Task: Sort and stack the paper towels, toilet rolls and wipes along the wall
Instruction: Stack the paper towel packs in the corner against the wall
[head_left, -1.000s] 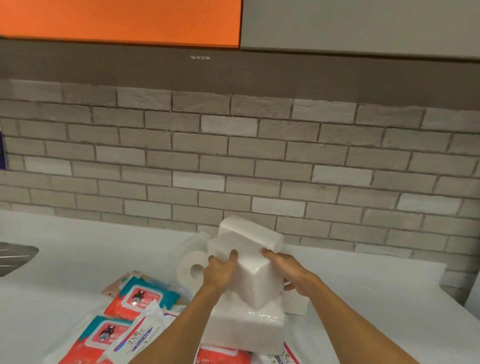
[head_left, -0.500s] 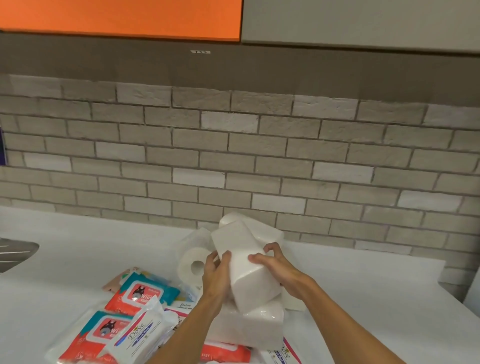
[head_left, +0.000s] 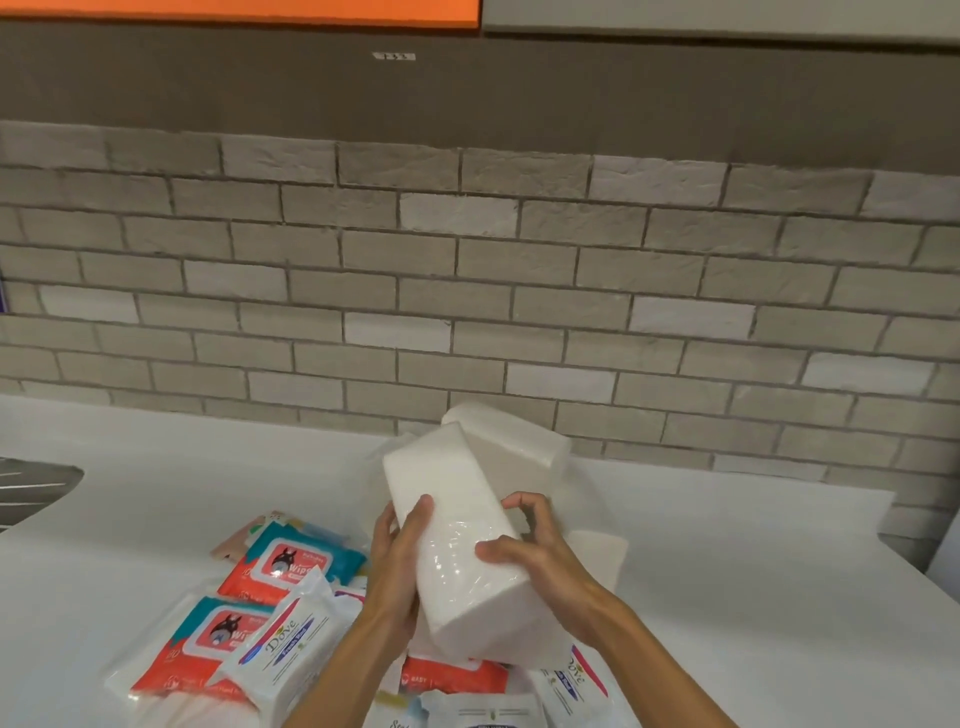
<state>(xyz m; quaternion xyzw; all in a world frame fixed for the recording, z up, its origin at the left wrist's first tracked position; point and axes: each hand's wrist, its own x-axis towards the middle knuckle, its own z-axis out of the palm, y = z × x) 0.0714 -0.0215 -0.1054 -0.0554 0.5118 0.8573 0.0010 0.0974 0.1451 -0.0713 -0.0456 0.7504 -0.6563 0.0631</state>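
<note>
Currently, both hands grasp one wrapped paper towel pack (head_left: 457, 530), held tilted above the counter (head_left: 727, 561): left hand (head_left: 397, 566) on its left side, right hand (head_left: 535, 556) on its right. Wipes packs (head_left: 291, 566) lie below, left of it.

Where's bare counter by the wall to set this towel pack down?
Two free patches of counter: left, between the grey metal fixture, the brick wall and the wipes; right, from the white pack by the wall out to the counter's end. Crowded: the wipes pile in front, under the held towel pack.
</note>
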